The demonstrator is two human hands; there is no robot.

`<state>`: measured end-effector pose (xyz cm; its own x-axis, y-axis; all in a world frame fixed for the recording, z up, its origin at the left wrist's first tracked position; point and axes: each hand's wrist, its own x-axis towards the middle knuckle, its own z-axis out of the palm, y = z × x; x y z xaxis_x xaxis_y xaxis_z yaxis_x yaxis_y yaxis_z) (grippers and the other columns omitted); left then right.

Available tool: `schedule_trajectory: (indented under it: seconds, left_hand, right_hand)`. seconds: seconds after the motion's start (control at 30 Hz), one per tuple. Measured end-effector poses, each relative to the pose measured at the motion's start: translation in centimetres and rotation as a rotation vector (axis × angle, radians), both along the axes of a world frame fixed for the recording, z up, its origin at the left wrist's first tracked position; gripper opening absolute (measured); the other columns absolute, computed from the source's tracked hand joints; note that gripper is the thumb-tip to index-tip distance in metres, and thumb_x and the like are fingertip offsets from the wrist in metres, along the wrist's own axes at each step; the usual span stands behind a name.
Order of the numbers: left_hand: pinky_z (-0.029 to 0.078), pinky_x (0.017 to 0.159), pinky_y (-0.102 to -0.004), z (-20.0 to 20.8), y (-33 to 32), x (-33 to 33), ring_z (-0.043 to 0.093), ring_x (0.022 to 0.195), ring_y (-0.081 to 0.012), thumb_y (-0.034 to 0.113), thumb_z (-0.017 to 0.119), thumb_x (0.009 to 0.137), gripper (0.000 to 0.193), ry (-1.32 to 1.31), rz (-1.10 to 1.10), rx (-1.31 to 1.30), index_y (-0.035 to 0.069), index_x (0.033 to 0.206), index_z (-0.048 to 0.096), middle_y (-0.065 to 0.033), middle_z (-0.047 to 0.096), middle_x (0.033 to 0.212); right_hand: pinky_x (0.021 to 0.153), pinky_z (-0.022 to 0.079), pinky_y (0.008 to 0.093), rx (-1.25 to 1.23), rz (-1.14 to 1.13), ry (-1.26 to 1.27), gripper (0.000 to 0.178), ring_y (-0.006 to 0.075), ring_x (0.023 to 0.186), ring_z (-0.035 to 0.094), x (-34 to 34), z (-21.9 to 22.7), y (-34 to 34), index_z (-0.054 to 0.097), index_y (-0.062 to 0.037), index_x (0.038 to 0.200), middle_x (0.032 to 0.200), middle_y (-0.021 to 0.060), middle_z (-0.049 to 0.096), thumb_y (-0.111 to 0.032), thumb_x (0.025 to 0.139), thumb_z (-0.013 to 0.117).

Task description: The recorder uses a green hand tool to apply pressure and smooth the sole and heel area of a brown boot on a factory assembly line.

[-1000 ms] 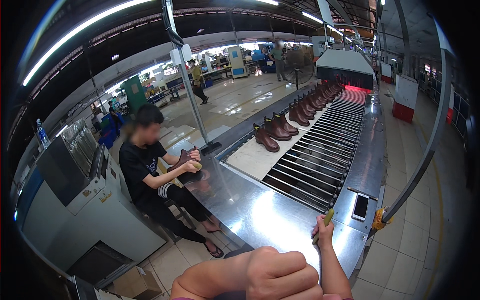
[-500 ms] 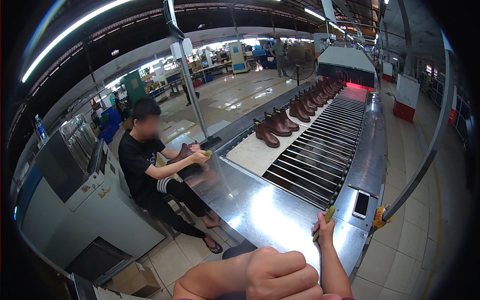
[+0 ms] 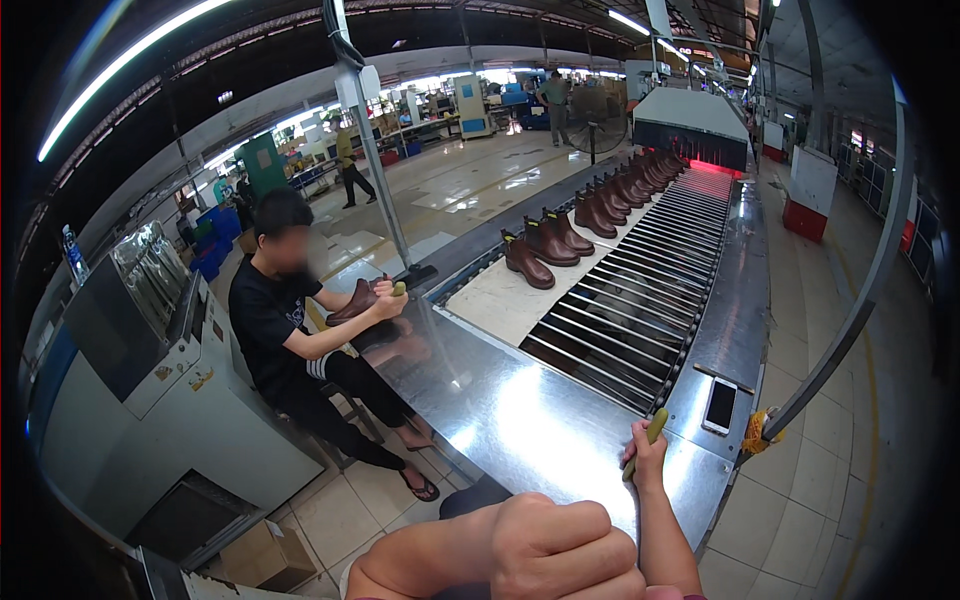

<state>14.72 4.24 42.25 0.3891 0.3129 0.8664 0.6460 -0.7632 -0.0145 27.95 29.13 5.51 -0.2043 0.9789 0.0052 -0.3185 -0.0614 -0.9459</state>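
Head view: right hand point(image 3: 648, 456) grasps green stick point(image 3: 656, 428) mid-length, both ends showing, likely for control, over metal table point(image 3: 470, 385); left hand point(image 3: 565, 545) clenched, contents hidden. Beyond, boots point(image 3: 596, 214) stand rowed on pale board point(image 3: 490, 308), presumably for order.

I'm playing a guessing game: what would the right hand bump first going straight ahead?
Probably the thin, shiny metal rollers, though depth is unclear: the right hand with its slim green stick might pass above them.
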Motion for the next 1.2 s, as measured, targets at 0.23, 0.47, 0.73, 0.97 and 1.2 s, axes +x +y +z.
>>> schedule_trajectory:
  seconds: [0.23, 0.47, 0.73, 0.97, 1.2]
  left_hand:
    - [0.026, 0.044, -0.0332, -6.7, 7.4, -4.9, 0.037, 0.046, -0.0190, 0.006, 0.081, 0.073, 0.047, 0.073, 0.178, 0.232, 0.014, 0.057, 0.037, 0.0004, 0.032, 0.057]
    - [0.048, 0.097, -0.0503, -32.1, 15.6, -11.7, 0.060, 0.118, -0.0359, 0.038, 0.065, 0.099, 0.031, -0.084, 0.600, -0.804, 0.010, 0.110, 0.070, -0.0146, 0.067, 0.118]
    - [0.022, 0.125, -0.0582, -38.7, 15.2, -9.5, 0.032, 0.152, -0.0408, 0.045, 0.052, 0.106, 0.053, -0.001, 0.740, -0.837, 0.012, 0.147, 0.057, -0.0168, 0.045, 0.160]
    - [0.022, 0.124, -0.0595, -38.8, 14.9, -10.1, 0.036, 0.150, -0.0407, 0.042, 0.056, 0.102, 0.053, -0.047, 0.727, -0.822, 0.010, 0.145, 0.057, -0.0188, 0.046, 0.158]
    - [0.022, 0.123, -0.0597, -38.8, 15.2, -10.6, 0.035, 0.150, -0.0407, 0.043, 0.059, 0.101, 0.054, -0.070, 0.720, -0.814, 0.010, 0.143, 0.058, -0.0191, 0.048, 0.156]
  right_hand:
    - [0.045, 0.042, 0.0275, 0.042, -0.035, -0.026, 0.034, 0.0121, 0.048, 0.050, -0.4, 0.2, 0.4, 0.059, -0.0063, 0.105, 0.062, 0.0006, 0.053, -0.037, 0.098, 0.073]
    - [0.043, 0.042, 0.0277, 0.028, -0.002, 0.004, 0.030, 0.0122, 0.046, 0.049, -1.0, -1.4, 1.9, 0.060, -0.0039, 0.107, 0.060, 0.0018, 0.052, -0.032, 0.100, 0.070]
    - [0.048, 0.041, 0.0276, 0.016, -0.015, -0.008, 0.033, 0.0130, 0.049, 0.049, -0.3, -0.7, 1.0, 0.060, -0.0036, 0.107, 0.060, 0.0013, 0.047, -0.036, 0.103, 0.064]
    - [0.049, 0.047, 0.0311, 0.028, -0.003, 0.117, 0.061, 0.0140, 0.058, 0.056, -1.0, -1.6, 0.9, 0.065, 0.0011, 0.112, 0.065, 0.0027, 0.050, -0.055, 0.108, 0.042]
    - [0.053, 0.040, 0.0254, 0.014, 0.041, -0.087, 0.058, 0.0090, 0.057, 0.052, -0.4, -0.8, 0.7, 0.066, 0.0017, 0.123, 0.068, 0.0001, 0.055, -0.052, 0.108, 0.051]
